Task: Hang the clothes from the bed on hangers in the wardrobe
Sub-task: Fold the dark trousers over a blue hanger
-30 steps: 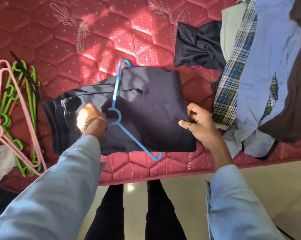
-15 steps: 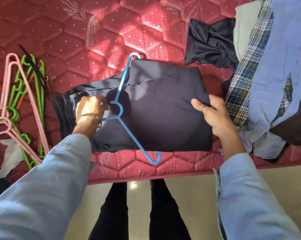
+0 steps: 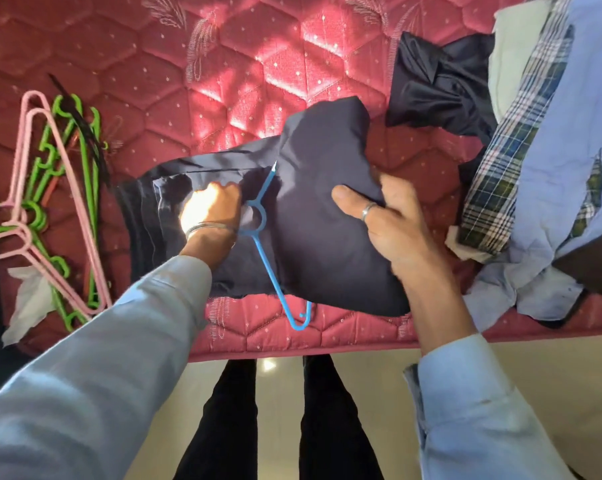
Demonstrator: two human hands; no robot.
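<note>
Dark navy folded trousers [image 3: 313,244] lie across the near edge of the red quilted bed [image 3: 223,74], draped over a blue plastic hanger [image 3: 270,268]. My left hand [image 3: 211,211] presses down on the cloth beside the hanger's hook loop and grips there. My right hand [image 3: 382,220] clutches the right half of the trousers, bunched and lifted off the mattress. The hanger's far arm is hidden under the cloth; its near arm sticks out toward me.
A bundle of pink and green hangers [image 3: 46,209] lies at the left on the bed. A heap of clothes sits at the right: a black garment [image 3: 434,84], a plaid shirt [image 3: 504,161], a light blue shirt [image 3: 569,140]. Pale floor [image 3: 552,375] below the bed edge.
My right hand has gathered the flat right half of the trousers and lifted it inward over the hanger. The left hand stays by the hook.
</note>
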